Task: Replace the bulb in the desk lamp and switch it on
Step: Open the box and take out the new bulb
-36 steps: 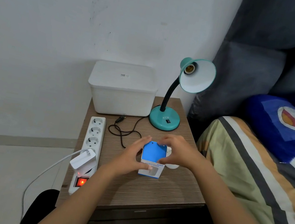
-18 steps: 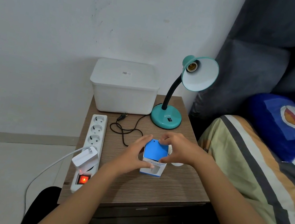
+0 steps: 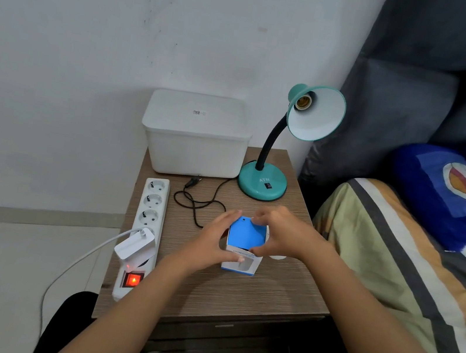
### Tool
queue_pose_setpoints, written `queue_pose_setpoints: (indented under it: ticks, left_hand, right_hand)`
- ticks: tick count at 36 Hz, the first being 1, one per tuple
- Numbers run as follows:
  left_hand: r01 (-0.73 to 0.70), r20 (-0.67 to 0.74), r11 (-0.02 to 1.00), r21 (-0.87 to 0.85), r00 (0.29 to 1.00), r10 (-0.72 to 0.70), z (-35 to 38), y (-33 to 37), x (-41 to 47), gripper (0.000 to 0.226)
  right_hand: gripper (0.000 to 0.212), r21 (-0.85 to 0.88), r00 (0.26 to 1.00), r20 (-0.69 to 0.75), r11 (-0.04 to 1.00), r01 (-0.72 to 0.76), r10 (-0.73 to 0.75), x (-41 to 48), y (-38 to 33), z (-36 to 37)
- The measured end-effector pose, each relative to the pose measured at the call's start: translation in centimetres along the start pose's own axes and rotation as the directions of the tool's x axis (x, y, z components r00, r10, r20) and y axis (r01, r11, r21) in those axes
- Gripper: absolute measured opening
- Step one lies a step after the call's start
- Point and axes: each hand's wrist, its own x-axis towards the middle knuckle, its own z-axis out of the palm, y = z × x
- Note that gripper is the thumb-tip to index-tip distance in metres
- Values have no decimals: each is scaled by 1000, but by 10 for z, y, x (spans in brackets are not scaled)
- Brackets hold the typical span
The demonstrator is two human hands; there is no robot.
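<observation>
Your left hand (image 3: 212, 239) and right hand (image 3: 279, 235) clamped on the blue bulb box (image 3: 245, 244), near the table's (image 3: 236, 297) middle; teal lamp (image 3: 292, 143) far right, socket bare, its plug (image 3: 194, 181) lying loose

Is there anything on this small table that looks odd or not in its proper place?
Yes: the teal desk lamp has an empty socket, and its black plug lies loose on the table, not in the power strip.
</observation>
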Motion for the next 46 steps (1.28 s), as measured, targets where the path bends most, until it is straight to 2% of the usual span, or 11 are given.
queue_pose_setpoints:
  ticks: [10,13,17,24,26,28,32,37,41,43,46]
  left_hand:
    - [-18,7,999,33,1000,18,-1,-1,0,92]
    - [-25,8,999,20,1000,25,-1,0,-1,90]
    - [-23,15,1000,-7,1000,23,-2,-1,-1,92]
    - [3,8,994,-111,1000,-2,0,-3,-3,105]
    - [-6,-3,990,-138,1000,6,2,-3,-4,106]
    - [-10,-8,987,-161,1000,9,2,-3,-5,107]
    - [0,-26,986,-167,1000,-4,2,-3,-5,107]
    - [8,-32,985,-174,999,-14,2,-5,-4,108]
    - [14,-59,981,-193,998,-26,4,-8,-2,108]
    - [15,-80,981,-195,996,-31,6,-9,-1,108]
    - [5,-89,984,-177,996,-21,9,-10,0,108]
  right_hand:
    - [52,6,997,-42,997,71,-71,-8,3,2]
    - [52,80,995,-78,995,63,-57,-13,4,3]
    - [38,241,987,-158,969,52,-13,-16,3,7]
    - [26,651,901,-303,758,-42,310,-11,-3,10]
    - [42,727,865,-302,684,-63,400,-2,-1,10]
    - [49,792,832,-276,605,-87,482,7,-1,9]
    - [30,869,784,-228,483,-103,577,22,-1,7]
    - [32,812,722,-353,579,-79,595,17,-3,12]
    - [35,710,680,-526,704,20,510,0,-4,20]
    - [34,635,742,-524,773,14,417,-4,-6,24]
    - [38,499,900,-325,861,-97,290,-2,-12,27]
